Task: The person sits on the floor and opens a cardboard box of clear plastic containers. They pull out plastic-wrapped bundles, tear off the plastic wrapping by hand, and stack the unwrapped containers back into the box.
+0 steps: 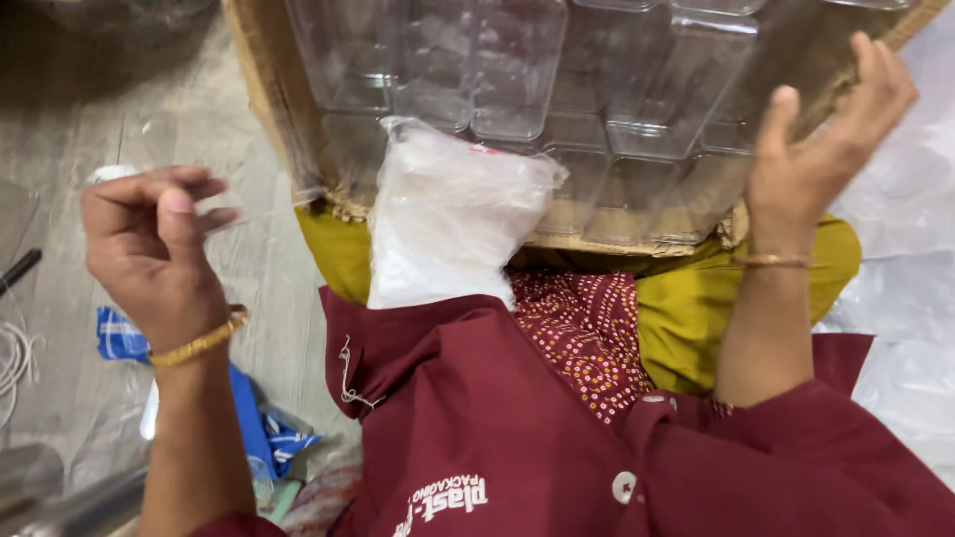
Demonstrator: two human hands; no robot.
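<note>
My left hand (pixel 154 249) is raised at the left, its fingers pinched on a thin clear plastic strip (pixel 264 212) that runs toward the carton. My right hand (pixel 821 144) grips the right edge of a brown cardboard carton (pixel 284 119) that rests tilted on my lap. Several clear plastic containers (pixel 557 80) are packed in rows inside the carton. A white plastic bag (pixel 448 214), stuffed full, stands against the carton's near edge between my knees.
A blue and white checked cloth (pixel 124 336) lies on the grey floor at the left. A white cord (pixel 15 358) coils at the left edge. Clear plastic sheeting (pixel 910 288) covers the floor at the right.
</note>
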